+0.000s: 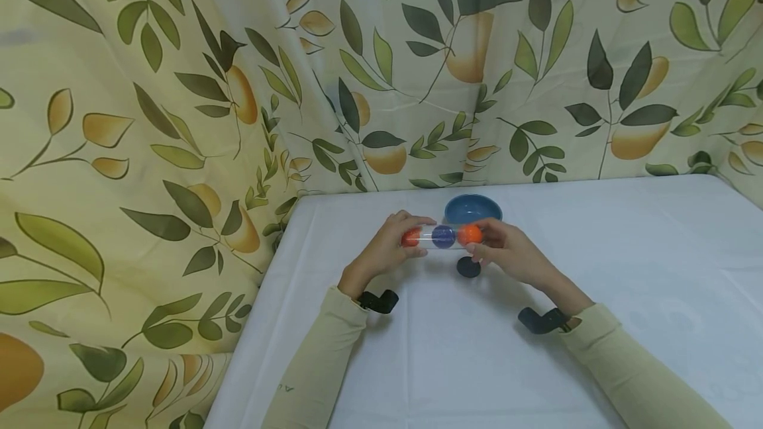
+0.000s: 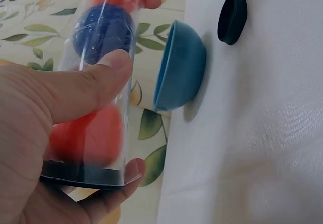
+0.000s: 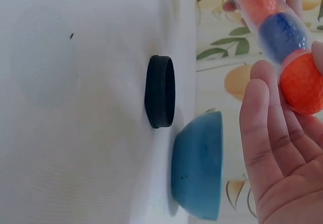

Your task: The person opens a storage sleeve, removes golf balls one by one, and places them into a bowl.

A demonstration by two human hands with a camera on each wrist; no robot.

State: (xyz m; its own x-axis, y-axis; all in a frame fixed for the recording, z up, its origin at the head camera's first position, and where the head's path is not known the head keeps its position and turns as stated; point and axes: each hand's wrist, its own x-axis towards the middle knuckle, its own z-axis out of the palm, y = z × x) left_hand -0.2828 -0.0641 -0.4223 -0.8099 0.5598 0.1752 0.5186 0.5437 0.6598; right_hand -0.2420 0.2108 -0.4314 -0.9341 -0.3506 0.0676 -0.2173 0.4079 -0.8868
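My left hand [image 1: 387, 243] grips a clear plastic tube [image 1: 426, 237] near its dark-capped end, thumb along the side. A red-orange ball [image 2: 88, 135] sits at that end, with a dark blue ball [image 1: 444, 236] beside it in the middle. At the tube's other end is a bright orange ball [image 3: 303, 82], which my right hand [image 1: 512, 251] pinches between thumb and fingers. This ball looks at least partly out of the tube; exactly how far I cannot tell. The tube lies roughly level above the table. Below its right end, a black round lid [image 1: 469, 267] rests on the cloth.
A blue bowl [image 1: 473, 207] stands behind the tube, close to the table's far edge. White cloth covers the table [image 1: 453, 363]. Leaf-and-fruit patterned curtains [image 1: 381, 85] hang behind it and along the left side. Dark wrist devices [image 1: 378, 301] are strapped to both forearms.
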